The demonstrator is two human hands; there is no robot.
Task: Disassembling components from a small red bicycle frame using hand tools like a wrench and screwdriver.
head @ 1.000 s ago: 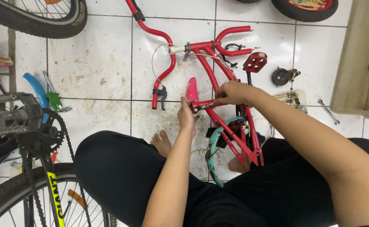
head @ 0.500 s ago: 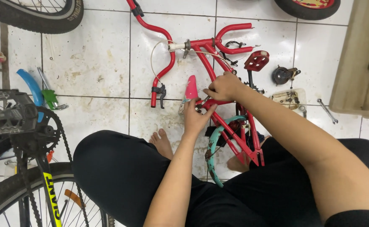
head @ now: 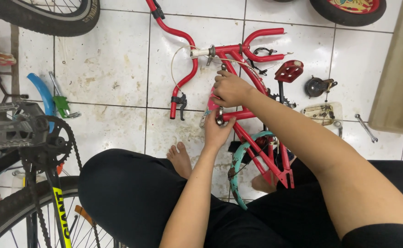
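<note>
On the white tiled floor [head: 119, 78], in front of the person's crossed legs, lies a small red bike frame [head: 252, 119] with no wheels on it. All places below are given from that frame. The right hand [head: 231, 88] rests on top of the frame's upper tube, fingers curled and pressed down around it or something on it — what exactly it pinches is hidden under the knuckles. The left hand [head: 216, 131] comes up from below the same tube and grips a metal wrench [head: 219, 115] whose head sits against the frame.

Judging from how things lie, the bike is well stripped down and the work at the tube is not finished: the red handlebar [head: 185, 41] with its brake lever [head: 181, 100] is on the frame's far end, a red pedal [head: 289, 71] sticks up at its right, and a teal mudguard [head: 236, 170] curves beside its near end. Loose parts lie right of the frame — a small tray of bits [head: 323, 112] and a spare spanner [head: 366, 127]. Left of the frame, well apart, stands a black bicycle [head: 31, 151]
</note>
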